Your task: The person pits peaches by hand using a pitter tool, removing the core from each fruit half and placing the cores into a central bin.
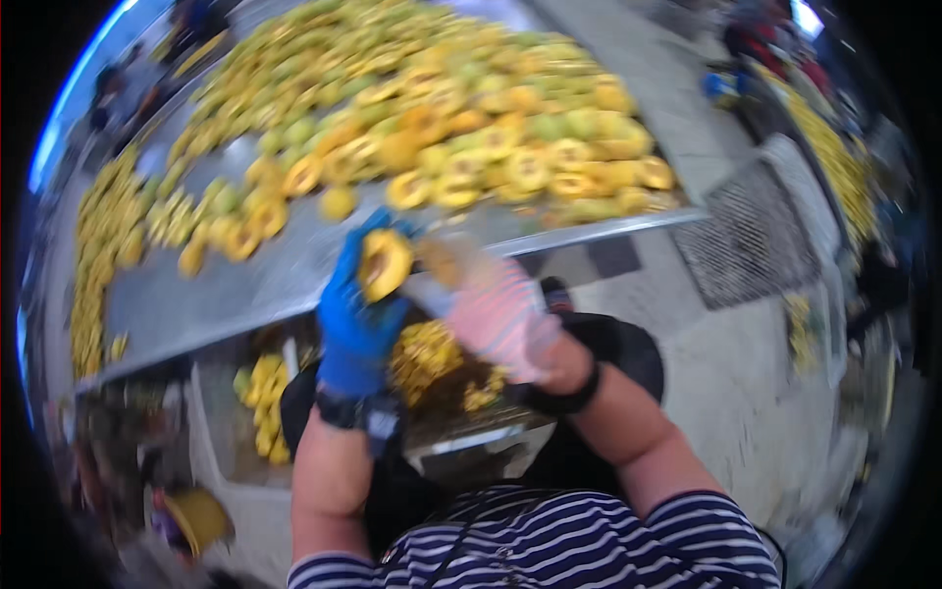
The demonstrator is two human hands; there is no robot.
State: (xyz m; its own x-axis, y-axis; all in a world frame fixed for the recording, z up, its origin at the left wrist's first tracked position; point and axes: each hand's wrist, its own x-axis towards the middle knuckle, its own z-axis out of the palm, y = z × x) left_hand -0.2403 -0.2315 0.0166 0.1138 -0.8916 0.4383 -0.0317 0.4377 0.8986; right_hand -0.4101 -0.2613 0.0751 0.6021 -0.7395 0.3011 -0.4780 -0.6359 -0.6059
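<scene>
A translucent bin (209, 422) holds yellow fruit pieces (267, 398); trimmings (425, 361) lie below, their container hard to make out. The blue-gloved left hand (358, 314) grips a stone-fruit half (387, 265) by the metal table (221, 299); the right hand (500, 309) blurs, its grip unclear.

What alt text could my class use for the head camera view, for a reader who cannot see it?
A blue-gloved left hand holds a halved yellow fruit beside a pink-gloved right hand, too blurred to tell its grip. Beyond them, heaped cut fruit covers much of a metal table.
</scene>
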